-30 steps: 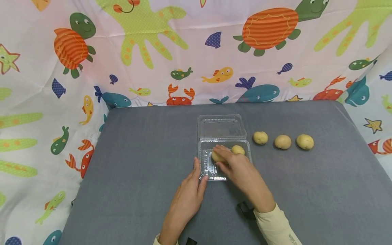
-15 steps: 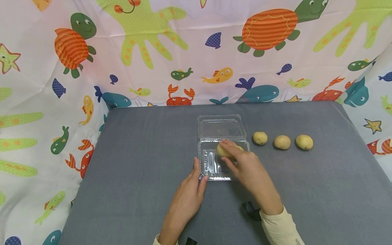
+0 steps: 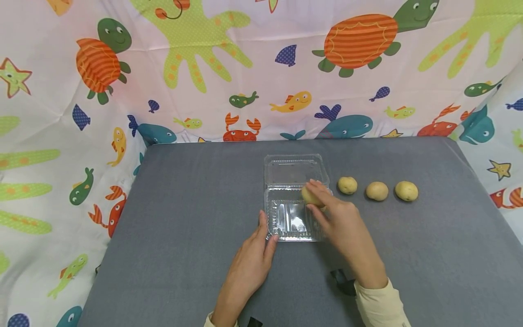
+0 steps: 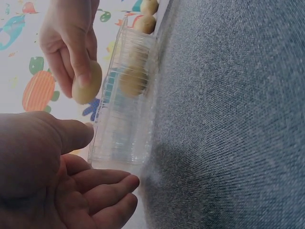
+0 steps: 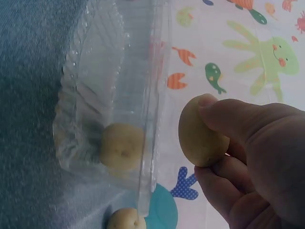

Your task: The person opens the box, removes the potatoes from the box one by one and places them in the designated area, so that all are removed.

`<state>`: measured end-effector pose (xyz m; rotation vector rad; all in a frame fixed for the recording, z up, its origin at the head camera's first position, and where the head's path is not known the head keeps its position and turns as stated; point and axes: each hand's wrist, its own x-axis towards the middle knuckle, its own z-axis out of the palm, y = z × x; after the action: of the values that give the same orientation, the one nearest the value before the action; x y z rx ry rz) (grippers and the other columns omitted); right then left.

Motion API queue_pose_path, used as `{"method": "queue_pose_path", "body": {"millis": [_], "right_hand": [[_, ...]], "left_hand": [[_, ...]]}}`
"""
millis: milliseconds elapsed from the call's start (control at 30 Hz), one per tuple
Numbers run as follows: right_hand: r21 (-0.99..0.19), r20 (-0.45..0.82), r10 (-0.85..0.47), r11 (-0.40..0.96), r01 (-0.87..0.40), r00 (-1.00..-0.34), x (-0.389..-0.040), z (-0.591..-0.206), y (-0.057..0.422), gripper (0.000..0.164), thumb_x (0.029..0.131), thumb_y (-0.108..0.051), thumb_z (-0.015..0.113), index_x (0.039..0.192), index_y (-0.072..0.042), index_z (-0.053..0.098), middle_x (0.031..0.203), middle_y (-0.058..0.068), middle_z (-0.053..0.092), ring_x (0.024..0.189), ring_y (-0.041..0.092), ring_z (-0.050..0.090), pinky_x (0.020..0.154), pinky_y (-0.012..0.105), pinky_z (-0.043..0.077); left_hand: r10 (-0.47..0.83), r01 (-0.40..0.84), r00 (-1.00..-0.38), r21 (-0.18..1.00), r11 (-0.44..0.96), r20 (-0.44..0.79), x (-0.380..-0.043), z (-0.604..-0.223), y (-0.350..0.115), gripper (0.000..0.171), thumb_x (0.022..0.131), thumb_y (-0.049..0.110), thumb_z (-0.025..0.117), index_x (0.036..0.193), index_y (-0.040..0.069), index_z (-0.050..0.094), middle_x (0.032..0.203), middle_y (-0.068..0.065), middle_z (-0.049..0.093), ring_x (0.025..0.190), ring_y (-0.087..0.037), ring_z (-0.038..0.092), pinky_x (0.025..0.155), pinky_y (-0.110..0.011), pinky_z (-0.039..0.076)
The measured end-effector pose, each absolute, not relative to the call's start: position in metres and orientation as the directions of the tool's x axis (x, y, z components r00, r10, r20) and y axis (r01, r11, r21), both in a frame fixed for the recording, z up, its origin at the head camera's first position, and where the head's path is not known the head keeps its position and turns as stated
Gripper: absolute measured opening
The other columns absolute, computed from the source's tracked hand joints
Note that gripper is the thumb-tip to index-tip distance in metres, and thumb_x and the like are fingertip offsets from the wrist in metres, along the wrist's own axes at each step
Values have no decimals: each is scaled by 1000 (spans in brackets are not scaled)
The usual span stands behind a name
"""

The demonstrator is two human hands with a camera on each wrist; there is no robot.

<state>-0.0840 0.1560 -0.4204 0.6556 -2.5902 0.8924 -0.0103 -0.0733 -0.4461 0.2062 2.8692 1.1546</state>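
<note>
A clear hinged plastic container (image 3: pixel 282 227) lies with its lid folded back. My right hand (image 3: pixel 341 222) pinches a potato (image 5: pixel 202 133) between thumb and fingers, held above the rim at the container's back right. Inside, another potato (image 5: pixel 123 147) sits on the floor of the container; in the head view the right hand covers it. My left hand (image 3: pixel 251 256) rests at the container's front left corner, its index finger straight along the left side and its thumb (image 4: pixel 78 136) at the rim.
To the right of the container, three more potatoes stand in a row: a near one (image 3: pixel 347 185), a middle one (image 3: pixel 377 191) and a far one (image 3: pixel 406 191). A grey cloth (image 3: pixel 184 227) covers the table. Behind hangs a curtain (image 3: pixel 261 68) printed with sea animals.
My right hand has carried its potato rightward and back, from over the container's middle to its back right. The left hand has stayed in place at the corner.
</note>
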Motion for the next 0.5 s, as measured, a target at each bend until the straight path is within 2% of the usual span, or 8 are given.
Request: {"method": "queue_pose_path", "body": {"millis": [133, 333, 500], "right_hand": [[-501, 444, -293, 703, -505, -847, -84, -420, 161, 58, 90, -3, 84, 144, -6, 65, 145, 14, 66, 127, 34, 67, 97, 53, 58], [-479, 473, -280, 714, -510, -836, -85, -420, 170, 59, 88, 1, 85, 143, -6, 65, 143, 13, 67, 122, 34, 70, 89, 53, 61], [-475, 489, -258, 722, -502, -833, -85, -421, 178, 56, 89, 2, 83, 142, -5, 66, 142, 12, 68, 124, 32, 69, 95, 49, 57]], "left_hand": [[137, 103, -991, 695, 711, 7, -11, -446, -73, 66, 113, 27, 55, 166, -2, 27, 157, -22, 51, 139, -38, 56, 111, -55, 49], [137, 101, -991, 698, 709, 4, -11, -446, -73, 66, 113, 27, 55, 166, -1, 27, 157, -22, 51, 139, -38, 56, 112, -54, 48], [137, 99, -991, 700, 708, 1, -10, -445, -73, 67, 113, 27, 55, 166, -1, 26, 157, -23, 50, 140, -38, 55, 112, -54, 48]]}}
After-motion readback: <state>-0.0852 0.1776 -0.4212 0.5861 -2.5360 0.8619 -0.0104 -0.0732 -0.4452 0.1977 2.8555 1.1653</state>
